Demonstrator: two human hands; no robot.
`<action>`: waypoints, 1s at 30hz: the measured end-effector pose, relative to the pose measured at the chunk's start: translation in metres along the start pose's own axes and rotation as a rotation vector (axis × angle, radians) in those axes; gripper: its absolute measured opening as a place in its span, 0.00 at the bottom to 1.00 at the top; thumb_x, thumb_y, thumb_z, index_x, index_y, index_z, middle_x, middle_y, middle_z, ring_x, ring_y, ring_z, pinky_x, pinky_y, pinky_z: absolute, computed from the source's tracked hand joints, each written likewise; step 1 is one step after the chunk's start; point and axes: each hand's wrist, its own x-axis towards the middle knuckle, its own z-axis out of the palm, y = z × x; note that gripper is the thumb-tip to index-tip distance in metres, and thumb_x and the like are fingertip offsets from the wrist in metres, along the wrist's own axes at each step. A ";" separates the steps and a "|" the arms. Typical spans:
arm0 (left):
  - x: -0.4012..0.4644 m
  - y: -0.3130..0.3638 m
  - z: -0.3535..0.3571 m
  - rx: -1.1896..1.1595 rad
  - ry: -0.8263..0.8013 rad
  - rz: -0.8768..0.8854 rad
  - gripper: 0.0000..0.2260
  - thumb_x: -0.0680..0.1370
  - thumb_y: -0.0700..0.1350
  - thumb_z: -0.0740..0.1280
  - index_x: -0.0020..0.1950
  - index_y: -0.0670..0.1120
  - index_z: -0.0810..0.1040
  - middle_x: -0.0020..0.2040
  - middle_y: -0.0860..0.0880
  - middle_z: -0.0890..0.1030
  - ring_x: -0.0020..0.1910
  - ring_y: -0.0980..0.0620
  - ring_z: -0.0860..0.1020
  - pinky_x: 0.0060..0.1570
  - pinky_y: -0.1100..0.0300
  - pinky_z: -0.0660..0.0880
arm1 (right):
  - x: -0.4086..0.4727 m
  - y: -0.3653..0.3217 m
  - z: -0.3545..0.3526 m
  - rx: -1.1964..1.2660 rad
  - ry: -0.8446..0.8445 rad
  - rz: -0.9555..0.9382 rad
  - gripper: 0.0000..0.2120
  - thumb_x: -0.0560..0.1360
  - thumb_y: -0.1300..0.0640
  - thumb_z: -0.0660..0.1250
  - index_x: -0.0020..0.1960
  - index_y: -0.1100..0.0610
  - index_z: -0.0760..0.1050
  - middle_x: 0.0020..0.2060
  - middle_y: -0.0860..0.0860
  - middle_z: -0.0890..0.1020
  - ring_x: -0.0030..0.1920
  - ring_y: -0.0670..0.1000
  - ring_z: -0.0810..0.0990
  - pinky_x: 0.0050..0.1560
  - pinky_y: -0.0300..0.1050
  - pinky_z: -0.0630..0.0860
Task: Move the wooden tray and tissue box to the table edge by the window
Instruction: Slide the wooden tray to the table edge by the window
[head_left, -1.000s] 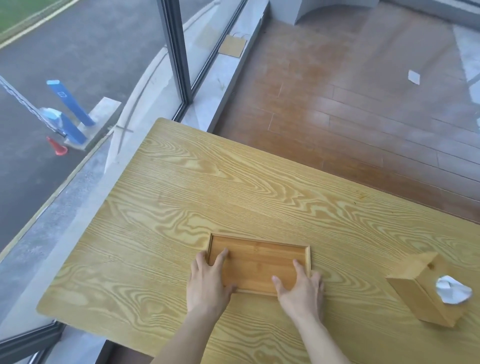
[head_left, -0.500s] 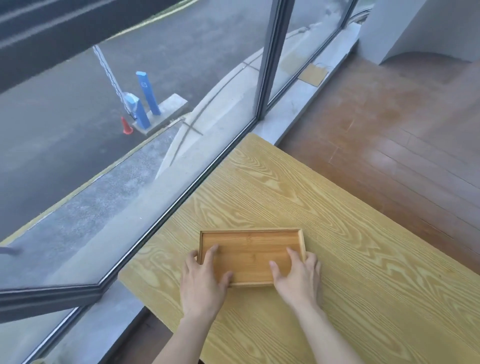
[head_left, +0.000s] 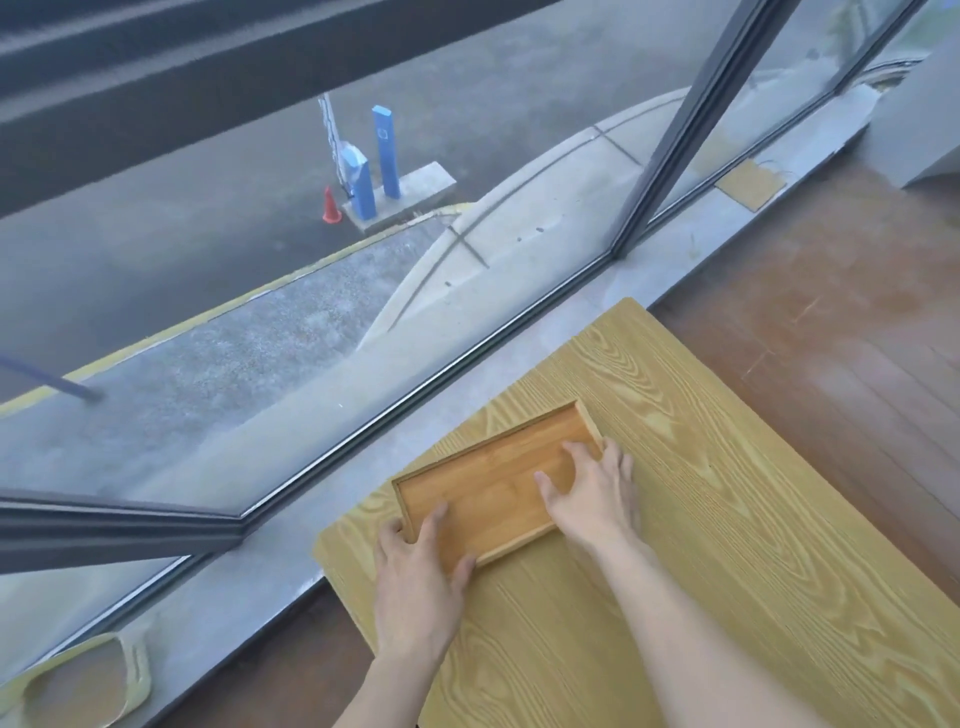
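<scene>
The shallow wooden tray (head_left: 491, 486) lies flat on the light wood-grain table (head_left: 727, 519), close to the table edge that faces the window. My left hand (head_left: 415, 577) grips its near-left corner, thumb over the near rim and fingers inside. On the tray's right end rests my right hand (head_left: 595, 491), fingers spread inside it. The tissue box is out of view.
A grey sill (head_left: 363, 467) and the dark window frame (head_left: 670, 130) run along the table's left side. Brown wooden floor (head_left: 841, 322) lies beyond the far table edge. A pale yellow-rimmed object (head_left: 78, 680) sits on the sill at lower left.
Both hands have slid the tray leftward across the table to the window-side edge. The view swung left, so the tissue box has dropped out of sight.
</scene>
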 end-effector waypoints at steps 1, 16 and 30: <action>0.002 0.000 -0.001 0.013 -0.003 0.000 0.29 0.76 0.60 0.68 0.75 0.62 0.62 0.68 0.44 0.62 0.68 0.44 0.69 0.55 0.56 0.74 | 0.005 -0.002 0.000 0.004 -0.013 -0.013 0.31 0.76 0.35 0.65 0.75 0.48 0.69 0.78 0.62 0.62 0.74 0.63 0.63 0.73 0.60 0.65; 0.036 0.017 0.010 0.287 -0.047 0.477 0.38 0.71 0.67 0.64 0.78 0.57 0.58 0.79 0.48 0.58 0.79 0.44 0.52 0.78 0.47 0.52 | -0.021 0.015 0.020 -0.108 -0.101 -0.200 0.43 0.71 0.30 0.70 0.80 0.44 0.62 0.83 0.58 0.54 0.84 0.57 0.45 0.80 0.60 0.57; 0.052 0.013 0.007 0.265 -0.039 0.442 0.36 0.74 0.64 0.64 0.79 0.59 0.54 0.82 0.51 0.50 0.81 0.49 0.43 0.79 0.49 0.42 | -0.002 0.003 0.022 -0.075 -0.109 -0.205 0.42 0.73 0.34 0.71 0.81 0.44 0.59 0.84 0.57 0.50 0.84 0.55 0.41 0.82 0.56 0.56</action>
